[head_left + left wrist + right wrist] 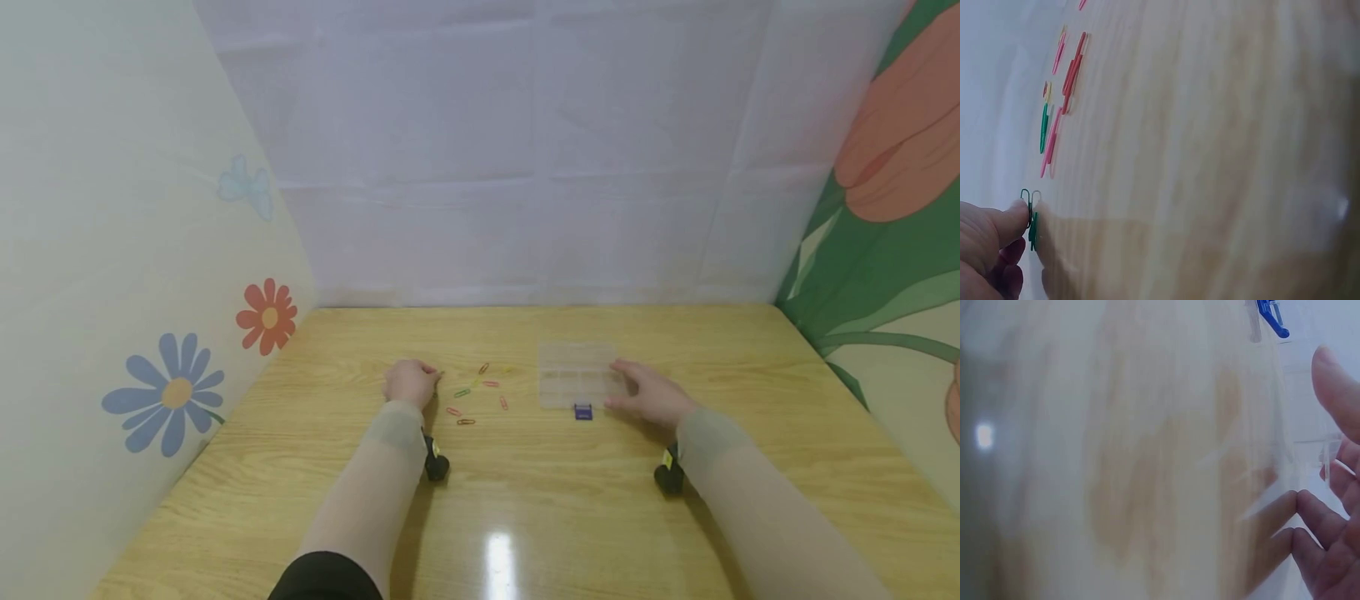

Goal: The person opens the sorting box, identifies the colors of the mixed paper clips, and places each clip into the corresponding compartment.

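Note:
My left hand point(409, 382) is at the left of the scattered paper clips. Its thumb and fingertips pinch a dark green paper clip point(1026, 206) near the tabletop. Just below, close to the fingers, is more green clip wire point(1034, 232); whether it is a separate clip I cannot tell. At the right, a clear plastic compartment box point(576, 354) with a blue latch point(582, 412) lies on the table. My right hand point(654, 395) is at the box's right side with thumb and fingers spread apart, the fingers near or touching its edge.
Between the hands lie several loose paper clips, among them a green one point(462, 392), a pink one point(503, 403) and a dark red one point(467, 422). The wooden table point(540, 483) meets a white cloth backdrop point(487, 167) behind, with flower-patterned panels either side.

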Demonstrator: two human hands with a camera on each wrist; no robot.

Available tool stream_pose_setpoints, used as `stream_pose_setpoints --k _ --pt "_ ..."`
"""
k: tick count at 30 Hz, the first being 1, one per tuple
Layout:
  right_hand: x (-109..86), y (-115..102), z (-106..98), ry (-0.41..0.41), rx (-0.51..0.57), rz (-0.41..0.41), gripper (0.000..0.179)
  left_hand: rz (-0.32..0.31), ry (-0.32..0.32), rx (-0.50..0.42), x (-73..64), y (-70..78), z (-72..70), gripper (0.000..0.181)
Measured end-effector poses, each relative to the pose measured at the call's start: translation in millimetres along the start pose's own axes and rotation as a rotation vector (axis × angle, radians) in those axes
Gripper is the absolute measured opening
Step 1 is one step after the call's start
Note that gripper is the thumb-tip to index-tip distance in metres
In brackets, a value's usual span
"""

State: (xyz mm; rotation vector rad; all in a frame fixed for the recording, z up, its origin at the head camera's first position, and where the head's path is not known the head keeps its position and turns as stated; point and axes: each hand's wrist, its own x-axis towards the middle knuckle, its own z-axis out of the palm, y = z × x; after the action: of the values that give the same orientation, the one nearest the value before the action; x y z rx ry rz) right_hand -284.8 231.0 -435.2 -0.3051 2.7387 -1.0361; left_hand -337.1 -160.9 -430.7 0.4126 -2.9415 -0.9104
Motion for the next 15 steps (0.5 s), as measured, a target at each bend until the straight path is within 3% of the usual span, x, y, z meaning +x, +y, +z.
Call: stream_pose_setpoints --k 7,15 --pt "1.0 1 0 -0.001 -0.001 0.000 0.086 0.043 0.023 -0.012 2.3 -1.0 2.6 0.022" --pt "0.5 2 0 -0.004 0.003 0.008 0.087 0.110 0.018 -0.207 0.5 9.7 8.2 0.023"
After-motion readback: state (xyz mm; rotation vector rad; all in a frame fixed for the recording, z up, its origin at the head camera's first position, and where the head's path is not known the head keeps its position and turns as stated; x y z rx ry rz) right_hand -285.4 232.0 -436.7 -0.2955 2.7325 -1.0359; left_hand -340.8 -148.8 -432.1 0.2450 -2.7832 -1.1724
